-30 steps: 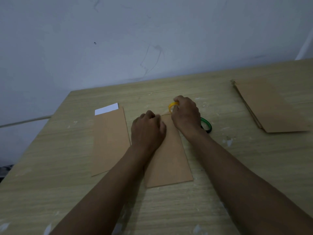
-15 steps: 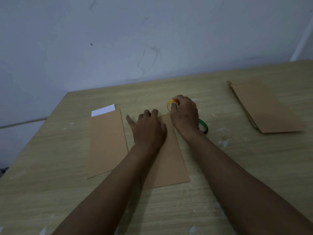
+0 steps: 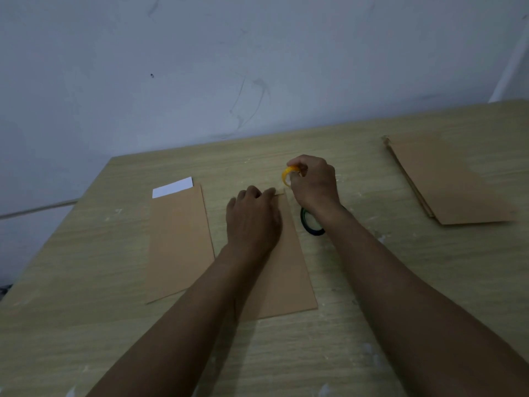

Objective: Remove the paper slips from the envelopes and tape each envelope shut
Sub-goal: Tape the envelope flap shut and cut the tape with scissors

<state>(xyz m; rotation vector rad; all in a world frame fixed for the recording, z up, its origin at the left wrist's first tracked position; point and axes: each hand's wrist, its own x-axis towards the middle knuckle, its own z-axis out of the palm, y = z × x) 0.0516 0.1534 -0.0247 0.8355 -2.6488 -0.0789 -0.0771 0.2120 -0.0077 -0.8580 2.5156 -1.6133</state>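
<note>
The left hand (image 3: pixel 253 217) lies palm down on the far end of the middle envelope (image 3: pixel 289 270), fingers together and slightly bent, their tips at the envelope's top edge, pressing it against the table (image 3: pixel 86 325). The right hand (image 3: pixel 313 181) hovers just beyond that top edge, fingers and thumb curled round a small yellow tape roll (image 3: pixel 287 174), which it holds up on edge near the envelope's far right corner; whether a strip runs from roll to paper cannot be told. The middle envelope is brown, lies flat with its long side running away from the person, and its near half is partly hidden by the left forearm. Just left of it, close but apart, lies a second envelope (image 3: pixel 179 242), also brown and flat, with a white slip (image 3: pixel 172 187) sticking out of its far end. Under the right wrist, just right of the middle envelope, a dark green ring (image 3: pixel 309 224) lies flat on the table, partly covered by the arm. Well apart at the far right sits a stack (image 3: pixel 446 181) of brown envelopes, angled, with its layered edges showing on the left side. The table is pale wood grain with scattered white flecks, and a bluish-white wall (image 3: pixel 229 67) stands behind it
</note>
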